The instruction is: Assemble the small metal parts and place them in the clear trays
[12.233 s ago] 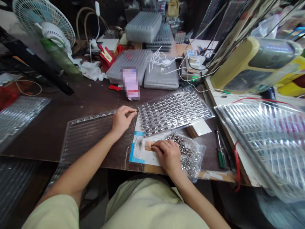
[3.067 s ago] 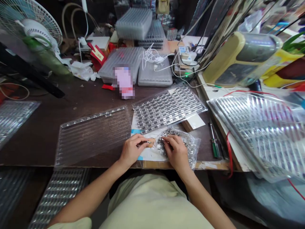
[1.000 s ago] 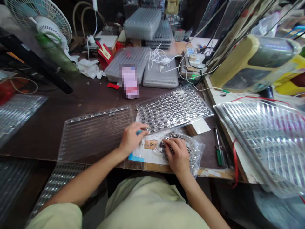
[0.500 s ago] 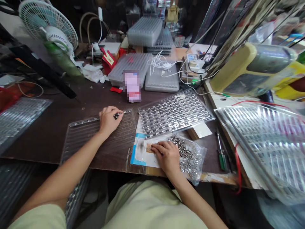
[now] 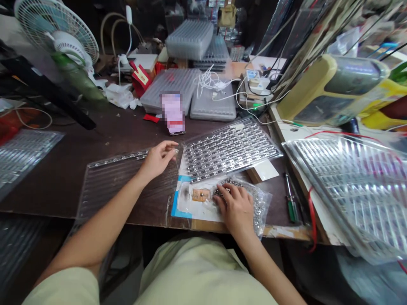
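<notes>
My left hand [image 5: 157, 160] is raised over the right end of a clear plastic tray [image 5: 127, 186], its thumb and fingertips close together; anything between them is too small to see. A row of small metal connectors [image 5: 119, 159] lies along that tray's far edge. My right hand [image 5: 233, 204] rests with curled fingers on shiny small metal parts in a clear plastic bag [image 5: 257, 207]. A small tan pad [image 5: 201, 195] sits on white paper [image 5: 184, 207] left of that hand. Beyond both hands lies a clear tray filled with connectors [image 5: 230, 148].
A pixelated upright phone [image 5: 171, 113] stands on the dark wooden table [image 5: 47, 182]. Grey lidded trays [image 5: 213, 108] and white cables lie behind it. Screwdrivers [image 5: 291, 199] and stacked clear trays [image 5: 346, 190] are at right, and a fan [image 5: 55, 38] at far left.
My left hand has moved right from the connector row toward the filled tray and lifted. My right hand has shifted right, from beside the tan pad onto the metal parts.
</notes>
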The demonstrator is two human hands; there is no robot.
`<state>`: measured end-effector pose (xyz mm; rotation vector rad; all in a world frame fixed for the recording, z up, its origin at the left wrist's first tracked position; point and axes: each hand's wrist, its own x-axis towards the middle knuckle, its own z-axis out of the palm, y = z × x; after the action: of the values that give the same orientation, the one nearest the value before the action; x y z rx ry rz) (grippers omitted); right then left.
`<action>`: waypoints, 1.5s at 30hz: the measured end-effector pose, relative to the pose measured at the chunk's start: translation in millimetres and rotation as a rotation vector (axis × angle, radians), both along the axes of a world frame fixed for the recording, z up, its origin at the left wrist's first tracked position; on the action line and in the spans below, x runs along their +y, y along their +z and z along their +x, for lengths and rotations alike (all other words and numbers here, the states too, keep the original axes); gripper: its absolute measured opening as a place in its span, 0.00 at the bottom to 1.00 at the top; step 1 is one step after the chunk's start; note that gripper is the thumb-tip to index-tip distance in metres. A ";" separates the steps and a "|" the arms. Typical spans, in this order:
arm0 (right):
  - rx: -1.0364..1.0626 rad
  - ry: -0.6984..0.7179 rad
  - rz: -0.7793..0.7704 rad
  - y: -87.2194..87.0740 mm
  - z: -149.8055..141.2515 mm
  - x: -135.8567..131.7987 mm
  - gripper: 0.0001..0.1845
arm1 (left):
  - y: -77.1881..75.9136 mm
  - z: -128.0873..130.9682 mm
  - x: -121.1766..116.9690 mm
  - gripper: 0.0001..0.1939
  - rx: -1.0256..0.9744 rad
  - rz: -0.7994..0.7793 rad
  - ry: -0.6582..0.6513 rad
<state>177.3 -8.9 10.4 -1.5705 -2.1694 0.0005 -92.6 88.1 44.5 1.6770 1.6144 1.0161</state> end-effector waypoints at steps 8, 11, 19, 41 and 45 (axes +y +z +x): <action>-0.008 -0.006 0.000 -9.9 7.0 2.4 0.07 | -24.6 40.9 -89.0 0.12 -0.223 -0.174 -0.111; 0.048 -0.002 0.028 -10.9 7.5 3.9 0.07 | -33.2 58.7 -95.5 0.07 -0.074 -0.057 -0.095; 0.395 0.047 -0.034 -8.0 14.0 3.4 0.09 | -34.5 75.2 -96.0 0.07 0.111 0.091 -0.172; 0.245 0.095 -0.089 -7.0 -28.1 4.5 0.05 | -36.4 71.0 -94.3 0.06 -0.004 0.210 -0.027; 0.169 0.100 -0.082 -6.4 -35.3 3.0 0.07 | -35.6 70.1 -93.0 0.06 -0.023 0.194 -0.040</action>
<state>142.0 -5.9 4.0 -1.4479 -2.1353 0.2480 -22.5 -4.9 8.9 1.8091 1.5016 1.1994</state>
